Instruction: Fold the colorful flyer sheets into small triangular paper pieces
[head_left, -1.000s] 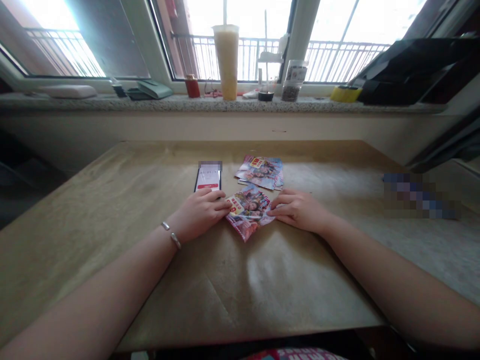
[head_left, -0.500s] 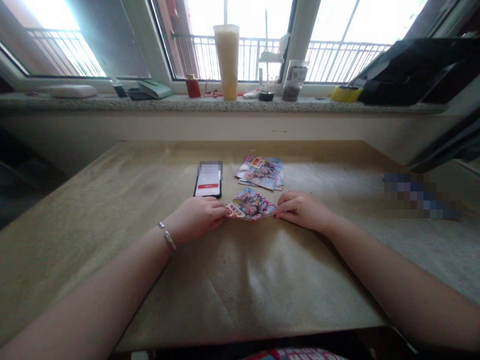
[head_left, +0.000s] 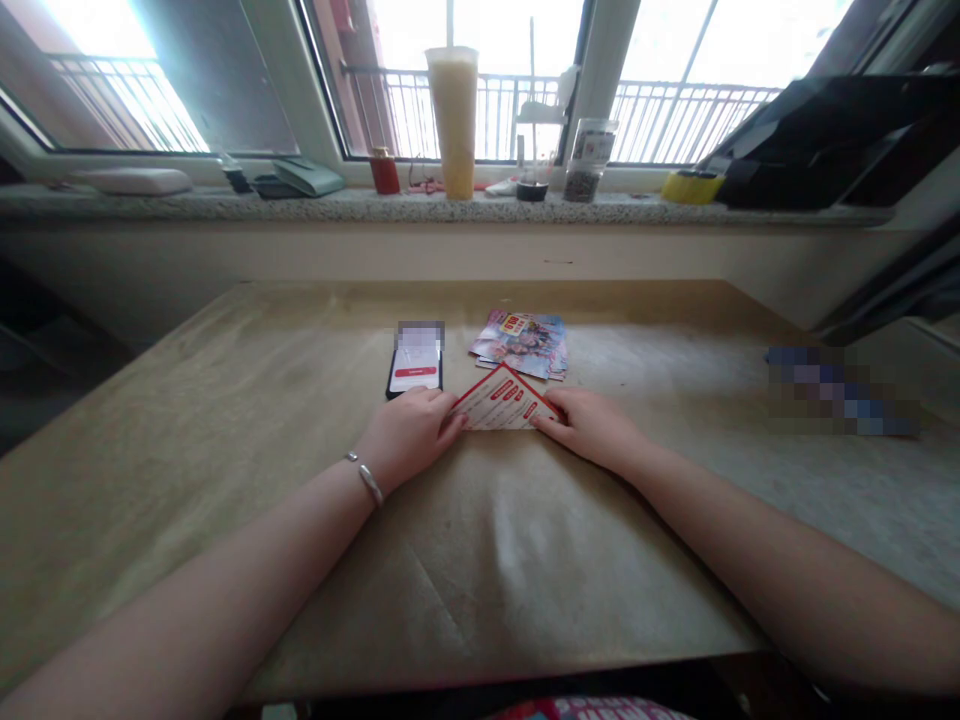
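Between my two hands is a folded paper flyer (head_left: 501,404), a triangle with its point away from me and its white, red-printed side showing. My left hand (head_left: 415,432) pinches its left corner, thumb on top. The right corner is gripped between thumb and fingers of my right hand (head_left: 589,424). Just beyond the triangle lies a loose stack of colourful printed flyers (head_left: 523,343). A phone (head_left: 415,362) with a lit screen lies beyond my left hand, its lower edge close to my fingers.
All this lies on a tan-covered table (head_left: 480,560). A blurred-out blue item (head_left: 840,392) rests at the right. Along the stone windowsill (head_left: 315,207) stand a tall drink cup (head_left: 453,125), a red bottle (head_left: 385,172), a clear container (head_left: 589,165) and a yellow tape roll (head_left: 691,187).
The flyer in my hands now shows its white, red-printed side instead of its picture side, as a triangle pointing away. My left hand has shifted slightly right, and both thumbs now lie on top.
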